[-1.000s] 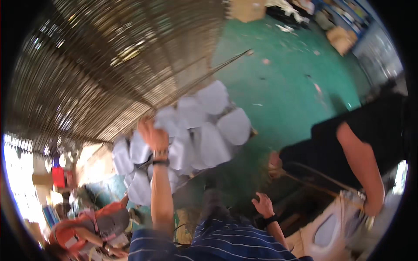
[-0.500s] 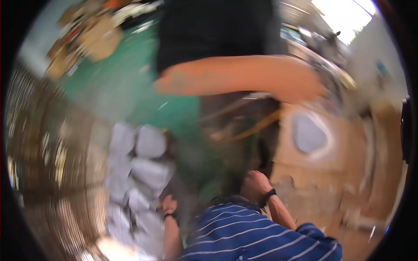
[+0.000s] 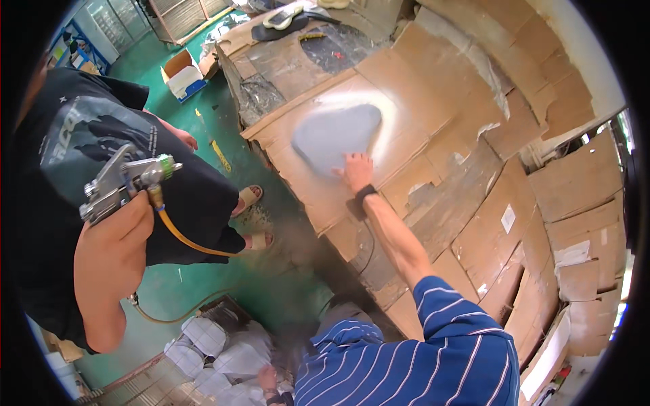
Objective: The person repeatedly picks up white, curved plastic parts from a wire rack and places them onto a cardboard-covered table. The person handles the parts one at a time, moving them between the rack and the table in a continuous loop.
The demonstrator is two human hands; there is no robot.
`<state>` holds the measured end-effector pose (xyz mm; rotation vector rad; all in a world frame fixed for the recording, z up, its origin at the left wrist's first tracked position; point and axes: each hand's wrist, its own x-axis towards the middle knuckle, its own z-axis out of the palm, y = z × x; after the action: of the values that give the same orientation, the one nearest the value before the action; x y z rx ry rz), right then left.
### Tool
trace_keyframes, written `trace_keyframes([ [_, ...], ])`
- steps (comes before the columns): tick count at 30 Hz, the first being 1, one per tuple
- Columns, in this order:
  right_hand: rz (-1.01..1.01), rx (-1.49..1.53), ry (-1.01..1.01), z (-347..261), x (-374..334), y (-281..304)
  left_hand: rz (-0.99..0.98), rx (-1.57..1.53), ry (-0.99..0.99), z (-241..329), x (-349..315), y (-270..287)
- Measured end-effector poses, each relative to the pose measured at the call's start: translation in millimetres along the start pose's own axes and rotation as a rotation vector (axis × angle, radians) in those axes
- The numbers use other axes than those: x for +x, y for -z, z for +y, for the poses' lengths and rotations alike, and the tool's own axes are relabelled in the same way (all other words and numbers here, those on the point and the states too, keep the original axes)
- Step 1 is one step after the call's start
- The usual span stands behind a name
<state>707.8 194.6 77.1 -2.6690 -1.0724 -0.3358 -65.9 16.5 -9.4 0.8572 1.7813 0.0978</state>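
A grey, rounded-triangular pad (image 3: 333,132) lies on the cardboard-covered table, ringed by a whitish patch. At its near edge is my right hand (image 3: 357,172), arm stretched out, fingers apart and their tips touching or just above the pad. My left hand (image 3: 268,379) hangs low beside several similar grey pads (image 3: 237,352) grouped at the lower left. Its fingers are small and partly hidden there, so their grip does not show. To the left, a co-worker's hand (image 3: 122,233) holds a metal spray gun (image 3: 125,183) with an amber hose (image 3: 183,237).
Cardboard (image 3: 467,196) covers the table, torn in places. The co-worker (image 3: 183,196) stands along its left side on a green floor (image 3: 179,287). An opened box (image 3: 184,74) sits on the floor farther off. On the table's far end lies a dark flat item (image 3: 279,28).
My view has swung right toward the table. My right hand has gone from near my body out to the pad. The co-worker's arm now appears at the left, spray gun in hand.
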Motion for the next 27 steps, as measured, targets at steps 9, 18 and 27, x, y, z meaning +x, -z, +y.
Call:
trace_keyframes([
  [9, -0.492, -0.038, -0.002, 15.8, 63.8, -18.2, 0.100, -0.078, 0.138, -0.5, -58.9, -17.9],
  [18, 0.337, -0.230, 0.362, -38.5, 99.4, 166.2, 0.205, 0.181, -0.440, -7.0, -12.4, -9.7],
  [27, -0.265, -0.118, 0.709, -168.8, -105.0, 289.4, -0.748, -0.307, -0.571, 288.4, -136.5, -33.3],
])
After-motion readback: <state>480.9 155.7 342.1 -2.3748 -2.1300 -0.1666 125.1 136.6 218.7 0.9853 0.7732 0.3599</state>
